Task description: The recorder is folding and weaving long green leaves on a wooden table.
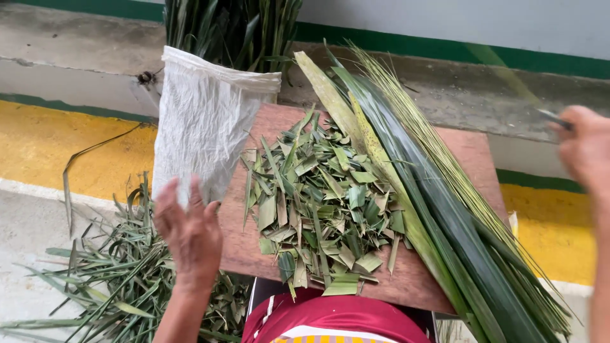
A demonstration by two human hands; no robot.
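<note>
Left hand (189,232) open beside cut leaf pieces (321,206) — right hand (584,149) grips a knife (554,119).

Right hand (586,149) blurred, cut by frame edge; thin object (554,118) in it unidentifiable.

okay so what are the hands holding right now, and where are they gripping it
The left hand holds nothing, open at the wooden board's edge. The right hand grips a thin dark object by one end; what it is cannot be told.
</note>
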